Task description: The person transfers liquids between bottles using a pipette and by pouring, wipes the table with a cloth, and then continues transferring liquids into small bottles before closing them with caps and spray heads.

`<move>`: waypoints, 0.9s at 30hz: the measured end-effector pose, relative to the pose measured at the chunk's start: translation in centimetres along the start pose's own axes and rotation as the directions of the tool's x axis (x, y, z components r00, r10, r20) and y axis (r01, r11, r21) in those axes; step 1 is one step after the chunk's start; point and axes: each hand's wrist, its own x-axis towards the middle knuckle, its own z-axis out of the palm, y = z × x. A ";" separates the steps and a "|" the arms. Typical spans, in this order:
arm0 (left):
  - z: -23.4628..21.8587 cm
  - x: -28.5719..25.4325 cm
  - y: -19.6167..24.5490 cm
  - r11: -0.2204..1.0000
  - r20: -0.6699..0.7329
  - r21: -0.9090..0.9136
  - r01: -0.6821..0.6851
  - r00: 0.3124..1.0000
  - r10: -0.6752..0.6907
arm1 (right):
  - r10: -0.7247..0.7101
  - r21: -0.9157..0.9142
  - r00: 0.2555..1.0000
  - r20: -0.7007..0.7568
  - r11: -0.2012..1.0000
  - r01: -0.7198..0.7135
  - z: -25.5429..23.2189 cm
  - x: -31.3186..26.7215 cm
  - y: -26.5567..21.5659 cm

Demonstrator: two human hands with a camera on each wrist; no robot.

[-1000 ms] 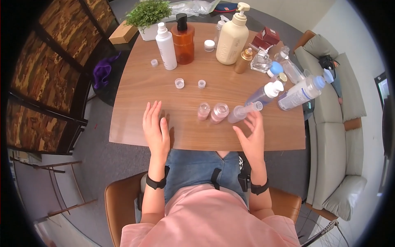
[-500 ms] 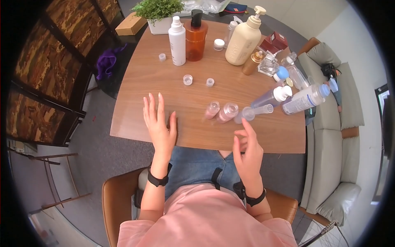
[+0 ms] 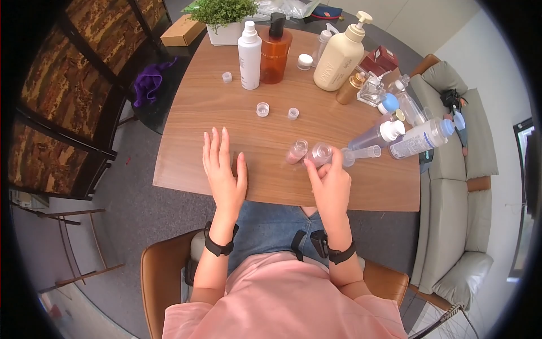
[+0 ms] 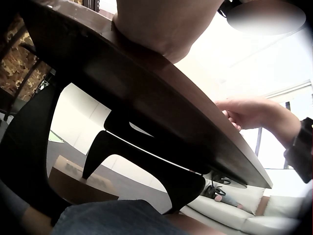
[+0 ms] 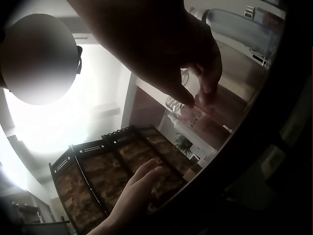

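Note:
Several small bottles stand near the table's front edge: a pink bottle (image 3: 296, 151), a wider open pink bottle (image 3: 322, 152) beside it, and a clear bottle with a funnel-like piece (image 3: 366, 152) leaning out to the right. My right hand (image 3: 332, 189) has thumb and index finger on opposite sides of the wider pink bottle; the right wrist view shows the same hand (image 5: 171, 49) dark against it, contact partly hidden. My left hand (image 3: 224, 178) holds nothing, its fingers extended over the table's left front. Two small caps, one larger (image 3: 262, 109) and one smaller (image 3: 293, 113), lie behind the bottles.
At the back stand a white spray bottle (image 3: 249, 59), an amber pump bottle (image 3: 274, 59) and a cream pump bottle (image 3: 339, 61). Bottles crowd the right side, including a blue-capped one (image 3: 416, 140). A plant pot (image 3: 224, 35) sits behind.
My right hand has left the clear bottle with the funnel-like piece and moved left to the wider pink bottle, thumb and index finger now around it. The left hand stays extended. The head view has shifted slightly.

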 end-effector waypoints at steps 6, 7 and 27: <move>0.1 0.0 -0.2 0.999 -0.004 -0.040 0.004 1.000 -0.004 | -0.030 0.058 0.998 -0.060 0.998 0.033 -2.2 -2.2 -1.5; 0.1 -0.1 -0.2 0.999 -0.006 -0.047 0.005 1.000 -0.005 | -0.040 0.090 0.995 -0.094 0.995 0.049 -3.1 -2.6 -1.9; 0.3 -0.1 0.3 1.000 -0.012 -0.021 -0.002 1.000 0.002 | -0.268 -0.159 0.905 -0.331 0.961 0.227 -11.3 0.2 1.2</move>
